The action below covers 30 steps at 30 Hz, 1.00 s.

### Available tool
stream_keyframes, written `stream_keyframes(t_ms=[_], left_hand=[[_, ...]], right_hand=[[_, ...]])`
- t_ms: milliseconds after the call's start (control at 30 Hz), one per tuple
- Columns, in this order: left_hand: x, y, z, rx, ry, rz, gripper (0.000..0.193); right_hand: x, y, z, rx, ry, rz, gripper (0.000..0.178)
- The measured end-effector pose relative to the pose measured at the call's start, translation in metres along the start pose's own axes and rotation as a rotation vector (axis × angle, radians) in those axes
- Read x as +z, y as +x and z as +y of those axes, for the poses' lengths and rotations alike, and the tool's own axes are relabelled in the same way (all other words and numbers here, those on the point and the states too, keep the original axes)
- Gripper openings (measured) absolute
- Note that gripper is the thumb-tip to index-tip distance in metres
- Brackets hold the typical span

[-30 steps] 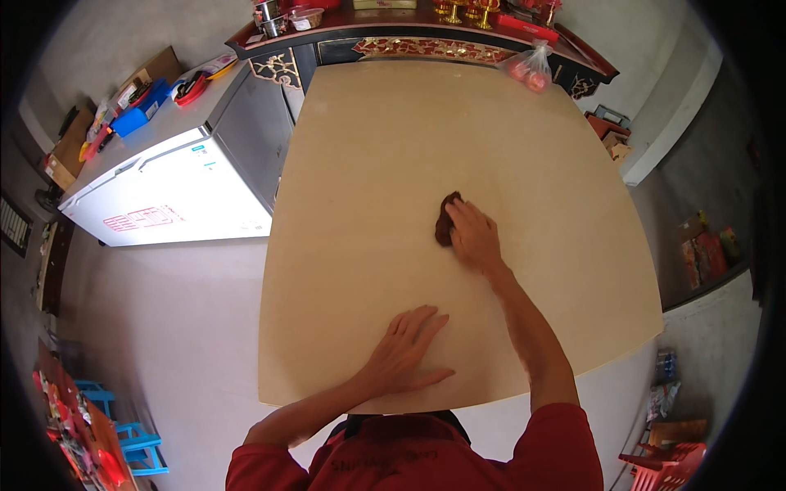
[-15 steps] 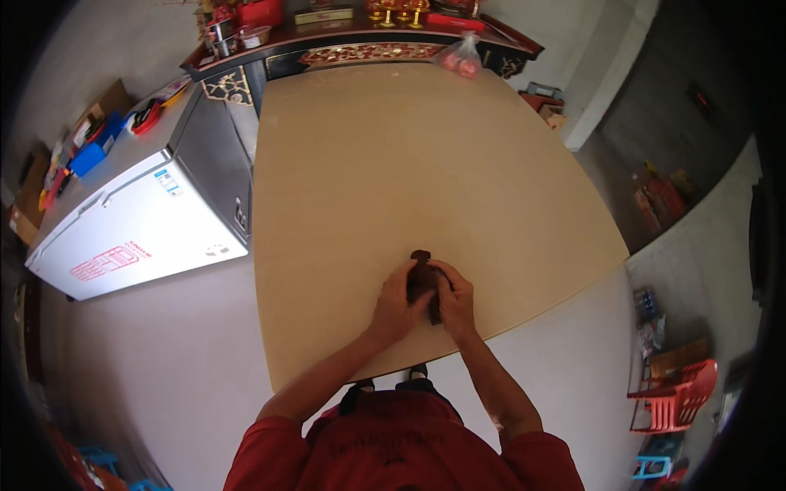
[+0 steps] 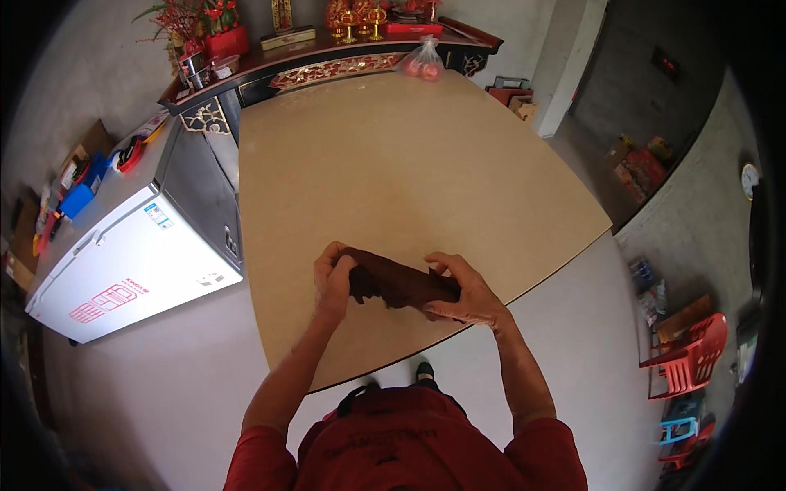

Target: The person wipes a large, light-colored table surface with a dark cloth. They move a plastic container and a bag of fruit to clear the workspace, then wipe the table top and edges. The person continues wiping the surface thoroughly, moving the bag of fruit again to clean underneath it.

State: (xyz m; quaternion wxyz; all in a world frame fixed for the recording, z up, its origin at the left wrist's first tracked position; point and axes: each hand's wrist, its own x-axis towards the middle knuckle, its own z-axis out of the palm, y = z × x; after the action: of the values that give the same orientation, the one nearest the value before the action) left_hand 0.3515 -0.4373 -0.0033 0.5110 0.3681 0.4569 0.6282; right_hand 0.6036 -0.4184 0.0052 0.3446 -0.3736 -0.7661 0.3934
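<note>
A dark brown cloth (image 3: 397,280) is stretched sideways between my two hands, above the near part of the tan tabletop (image 3: 368,164). Its lower edge looks ragged and hangs in uneven folds. My left hand (image 3: 331,285) pinches the left end between thumb and fingers. At the other end, my right hand (image 3: 473,296) is curled round the cloth, with the thumb below and the fingers above. Folds hide part of the fingertips, and whether the cloth is a garment cannot be made out.
A white chest freezer (image 3: 139,254) with a blue basket (image 3: 84,190) on top stands left of the table. A dark carved altar table (image 3: 327,75) adjoins the far edge, where a plastic bag of round pink things (image 3: 422,61) sits. Red chairs (image 3: 692,356) are at the right.
My hands have moved apart, and the cloth that was bunched between them is now spread out sideways. The whole view has shifted slightly.
</note>
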Motion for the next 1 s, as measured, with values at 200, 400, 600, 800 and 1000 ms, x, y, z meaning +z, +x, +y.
stream_keyframes(t_ms=[200,400,600,800,1000], left_hand=[[0.015,0.001,0.010,-0.013,-0.012,0.013,0.009],[0.016,0.027,-0.006,0.141,0.665,0.098,0.018],[0.020,0.005,-0.062,0.523,1.135,-0.207,0.043],[0.042,-0.017,-0.099,0.594,1.548,-0.339,0.064],[0.087,0.044,-0.114,0.684,1.598,-0.202,0.059]], right_hand=[[-0.019,-0.010,0.022,0.464,0.195,-0.259,0.022],[-0.011,-0.008,0.043,0.156,-0.786,0.318,0.026],[0.020,-0.006,0.053,-0.423,-0.704,0.375,0.041],[0.027,-0.014,0.072,-0.296,-0.892,0.081,0.052],[-0.013,0.017,0.113,-0.203,-1.022,0.124,0.054]])
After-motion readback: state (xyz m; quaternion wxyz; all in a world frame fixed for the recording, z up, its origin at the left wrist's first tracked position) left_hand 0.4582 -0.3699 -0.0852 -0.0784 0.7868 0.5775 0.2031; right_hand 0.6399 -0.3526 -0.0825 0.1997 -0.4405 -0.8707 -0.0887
